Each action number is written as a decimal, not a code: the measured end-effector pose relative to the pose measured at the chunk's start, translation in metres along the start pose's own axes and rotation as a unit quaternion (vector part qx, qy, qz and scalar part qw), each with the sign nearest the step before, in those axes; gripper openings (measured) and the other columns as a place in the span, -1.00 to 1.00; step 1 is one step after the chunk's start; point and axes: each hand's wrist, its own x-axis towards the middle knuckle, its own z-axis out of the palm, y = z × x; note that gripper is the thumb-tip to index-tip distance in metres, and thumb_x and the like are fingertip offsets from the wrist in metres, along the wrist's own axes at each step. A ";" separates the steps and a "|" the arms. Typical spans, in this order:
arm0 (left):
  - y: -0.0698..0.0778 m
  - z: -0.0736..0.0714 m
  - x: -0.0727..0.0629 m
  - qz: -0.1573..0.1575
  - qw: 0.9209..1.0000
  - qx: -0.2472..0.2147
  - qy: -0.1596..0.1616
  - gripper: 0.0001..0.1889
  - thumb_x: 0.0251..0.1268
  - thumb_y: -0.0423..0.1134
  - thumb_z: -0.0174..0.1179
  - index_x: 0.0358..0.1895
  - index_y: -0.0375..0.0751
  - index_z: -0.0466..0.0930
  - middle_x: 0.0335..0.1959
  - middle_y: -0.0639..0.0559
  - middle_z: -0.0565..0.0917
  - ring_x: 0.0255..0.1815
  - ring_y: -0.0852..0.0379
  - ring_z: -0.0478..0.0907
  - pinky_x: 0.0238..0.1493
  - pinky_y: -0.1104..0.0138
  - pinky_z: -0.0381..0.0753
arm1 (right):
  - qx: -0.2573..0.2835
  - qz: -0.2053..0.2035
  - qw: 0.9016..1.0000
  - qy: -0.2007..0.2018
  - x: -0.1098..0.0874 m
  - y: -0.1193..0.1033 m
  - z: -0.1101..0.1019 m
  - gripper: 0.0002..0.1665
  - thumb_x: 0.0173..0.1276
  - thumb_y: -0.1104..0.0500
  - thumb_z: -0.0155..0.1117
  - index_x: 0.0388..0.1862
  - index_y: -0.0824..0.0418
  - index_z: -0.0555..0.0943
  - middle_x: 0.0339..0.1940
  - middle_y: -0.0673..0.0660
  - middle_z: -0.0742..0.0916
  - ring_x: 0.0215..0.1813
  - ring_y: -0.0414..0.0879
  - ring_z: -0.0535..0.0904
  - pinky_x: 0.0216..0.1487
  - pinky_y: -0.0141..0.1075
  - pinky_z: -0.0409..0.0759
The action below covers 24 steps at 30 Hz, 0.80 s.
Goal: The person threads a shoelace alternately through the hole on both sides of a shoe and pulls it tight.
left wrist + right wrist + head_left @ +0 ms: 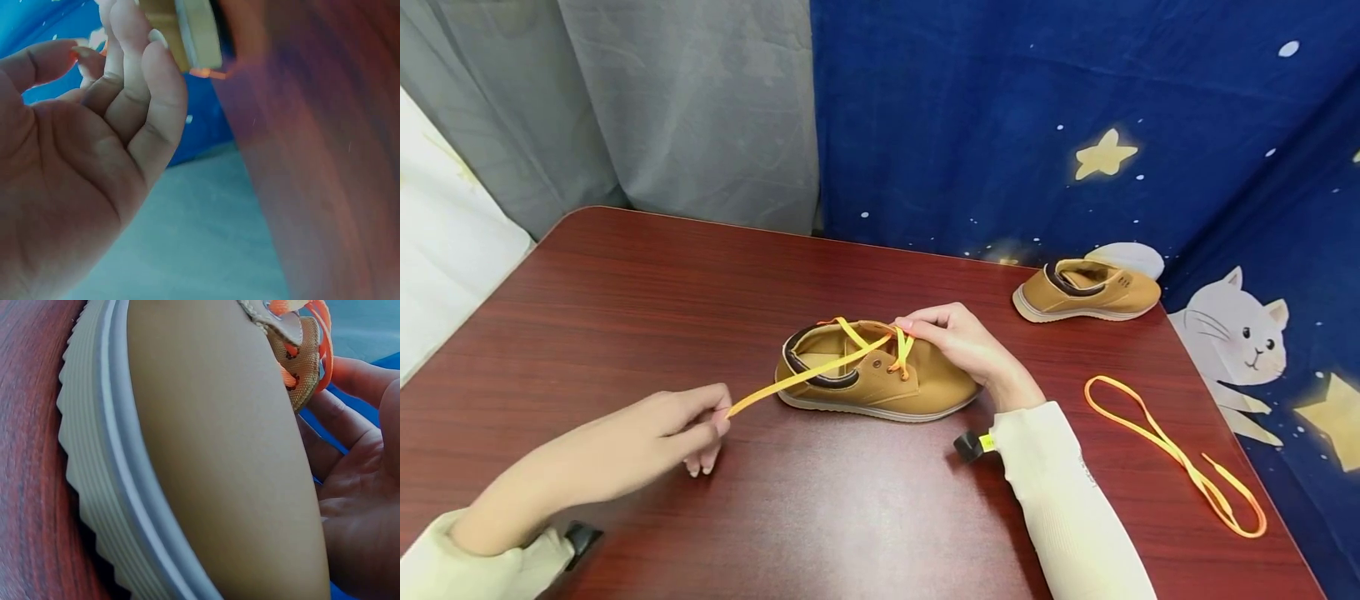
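Left arm stretched in from the near left, a person's left hand (658,429) hung back side up, thumb and forefinger clamped on a yellow-orange lace (805,377) drawn taut, other fingers curved below. The right arm angled in from the near right, its right hand (966,350) bent over the far side of the laced shoe (857,393), fingertips together at the lacing; whether they pinched the lace could not be told. Two tan shoes were counted: the laced one at mid-table between the hands, toe right, and a second shoe (1101,302) at the far right. Laces numbered two, one threaded and one loose lace (1182,460) looped at right on a single red-brown table (865,508). One cat (1240,333) decorated the blue curtain (940,108).
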 end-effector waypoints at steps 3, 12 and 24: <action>0.001 0.007 0.011 0.004 1.000 -0.020 -0.008 -0.78 0.63 -0.22 -0.10 -0.32 -0.01 0.40 -0.54 0.20 0.63 -0.47 0.30 0.57 -0.39 0.40 0.54 | -0.001 0.005 1.000 0.003 0.000 -0.001 0.001 -0.69 0.47 0.12 0.25 0.01 0.28 0.76 -0.03 0.10 0.82 0.06 -0.27 0.65 0.16 -0.43 0.53; 0.010 0.024 0.037 -0.007 0.999 0.014 0.030 -0.83 0.46 -0.27 0.11 -0.36 0.00 0.58 -0.57 0.24 0.60 -0.55 0.37 0.48 -0.50 0.44 0.51 | -0.008 0.012 1.000 0.004 0.000 -0.002 0.001 -0.68 0.47 0.09 0.25 0.03 0.25 0.75 0.07 0.16 0.79 0.17 -0.19 0.63 0.29 -0.32 0.49; 0.010 0.033 0.050 0.002 0.993 -0.075 0.088 -0.82 0.37 -0.33 0.27 -0.04 -0.30 0.70 -0.41 0.13 0.80 -0.36 0.21 0.76 -0.22 0.37 0.71 | -0.017 0.013 1.000 0.008 0.000 -0.002 0.002 -0.67 0.47 0.06 0.25 0.03 0.21 0.76 0.02 0.12 0.81 0.14 -0.21 0.63 0.24 -0.34 0.50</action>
